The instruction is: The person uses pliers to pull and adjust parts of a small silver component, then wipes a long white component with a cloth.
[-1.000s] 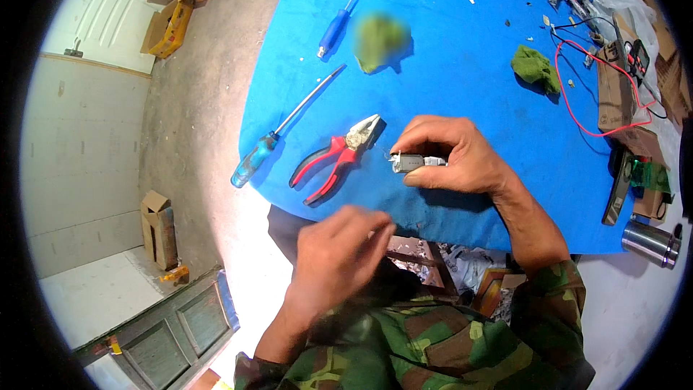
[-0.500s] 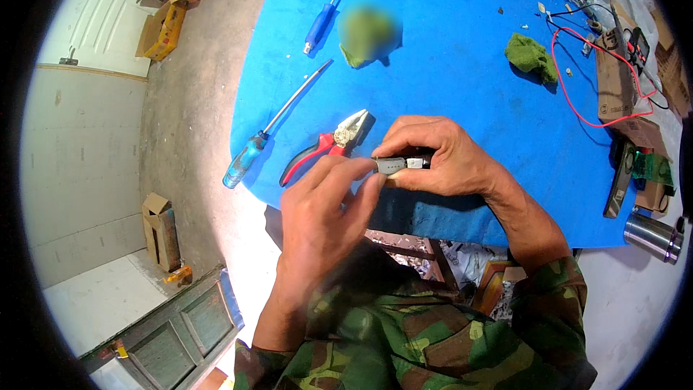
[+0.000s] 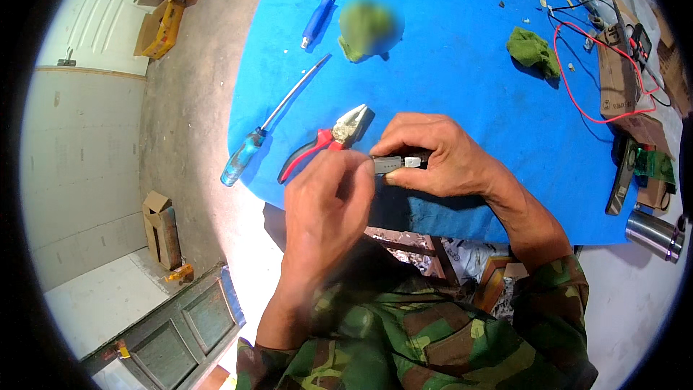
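Near the front edge of the blue-covered table, my right hand point(image 3: 445, 155) pinches a small grey rectangular part point(image 3: 388, 165) between thumb and fingers. A whitish block shows at its right end, and the rest of it is covered by my fingers. At the left end of the part, my left hand point(image 3: 328, 198) is closed in a pinch; whatever its fingertips hold is hidden. Just beyond that hand lie red-and-black pliers point(image 3: 328, 139), jaws pointing away. A screwdriver with a worn blue handle point(image 3: 244, 157) rests to their left.
Another blue screwdriver point(image 3: 317, 23) lies farther off beside a green cloth point(image 3: 368, 27), partly blurred. A second green cloth point(image 3: 533, 53) sits to the right, near a red wire point(image 3: 565, 90) and a cardboard box point(image 3: 616, 76). A metal cylinder point(image 3: 652, 234) stands at the right edge.
My left fingers, stretched over the part's left end before, have curled into a tighter pinch and drawn slightly left. More of the grey part's left side shows. My right hand keeps its hold.
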`<state>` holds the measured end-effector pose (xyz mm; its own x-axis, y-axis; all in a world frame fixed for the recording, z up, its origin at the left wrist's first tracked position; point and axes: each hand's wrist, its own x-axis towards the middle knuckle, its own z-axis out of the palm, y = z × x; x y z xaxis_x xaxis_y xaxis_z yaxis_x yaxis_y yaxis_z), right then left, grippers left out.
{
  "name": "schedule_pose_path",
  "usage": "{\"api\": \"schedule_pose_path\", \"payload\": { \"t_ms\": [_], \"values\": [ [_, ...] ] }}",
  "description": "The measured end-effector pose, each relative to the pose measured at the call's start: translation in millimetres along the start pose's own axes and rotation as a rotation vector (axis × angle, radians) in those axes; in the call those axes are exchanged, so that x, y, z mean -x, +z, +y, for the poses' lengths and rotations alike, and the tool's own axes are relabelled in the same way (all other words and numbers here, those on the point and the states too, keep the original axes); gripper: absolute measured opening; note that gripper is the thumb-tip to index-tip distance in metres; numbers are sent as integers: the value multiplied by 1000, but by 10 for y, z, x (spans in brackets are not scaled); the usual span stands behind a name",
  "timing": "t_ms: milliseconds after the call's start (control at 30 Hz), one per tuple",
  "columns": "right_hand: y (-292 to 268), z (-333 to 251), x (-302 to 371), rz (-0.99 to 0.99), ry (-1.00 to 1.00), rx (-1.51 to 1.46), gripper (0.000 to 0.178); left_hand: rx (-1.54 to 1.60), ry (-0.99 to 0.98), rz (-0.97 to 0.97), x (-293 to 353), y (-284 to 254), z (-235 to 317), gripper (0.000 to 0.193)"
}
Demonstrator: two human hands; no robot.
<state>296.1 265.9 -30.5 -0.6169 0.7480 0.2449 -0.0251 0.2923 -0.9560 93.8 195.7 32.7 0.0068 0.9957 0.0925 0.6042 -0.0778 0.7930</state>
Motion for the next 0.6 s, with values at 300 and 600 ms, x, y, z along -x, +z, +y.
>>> {"api": "schedule_pose_path", "payload": {
  "t_ms": [300, 600],
  "values": [
    [7, -18, -2, -10, -9, 40, 28, 149, -208, -9, -2, 3, -35, 6],
    [25, -23, 6, 12, 21, 40, 27, 145, -119, -38, 66, -11, -62, 8]
  ]
}}
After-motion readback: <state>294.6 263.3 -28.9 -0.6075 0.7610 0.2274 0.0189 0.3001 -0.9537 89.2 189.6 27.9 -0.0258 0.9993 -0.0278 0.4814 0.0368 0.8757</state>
